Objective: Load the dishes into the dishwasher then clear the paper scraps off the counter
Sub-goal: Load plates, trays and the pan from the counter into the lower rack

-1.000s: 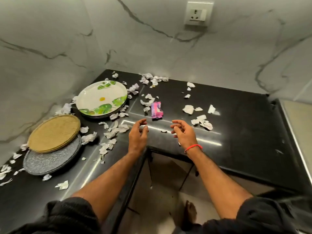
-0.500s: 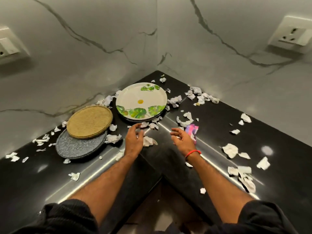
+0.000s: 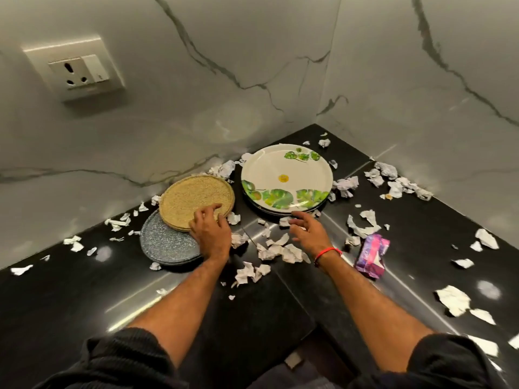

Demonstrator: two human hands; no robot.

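**Hands Reach for the Plates**

The left hand (image 3: 209,233) rests on the near edge of the round yellow speckled plate (image 3: 196,202). Its fingers (image 3: 209,210) lie on top of the plate, a bit bent. I cannot tell if the thumb is under the rim, so I cannot tell if it grips yet. The yellow plate looks like the top of a small stack, and it sits partly on a round grey speckled plate (image 3: 165,242).

The right hand (image 3: 307,233) hovers just in front of the big white plate with green leaves (image 3: 286,178). Its fingers (image 3: 296,216) are open and hold nothing. More plates seem to lie under the white one.

All the plates are on the shiny black surface (image 3: 84,290), close to the corner of the marble wall (image 3: 196,108). No dishwasher shows here. White torn paper scraps (image 3: 276,251) lie all around, and a pink and purple wrapper (image 3: 372,255) lies near the right wrist.

What could go wrong? The yellow plate overlaps the grey one, so pulling it sideways could drag the grey plate along. Lifting a whole stack with one hand could let a plate slip and break. Scraps tucked by the rims could stick to a plate and ride along, or get knocked off the edge.
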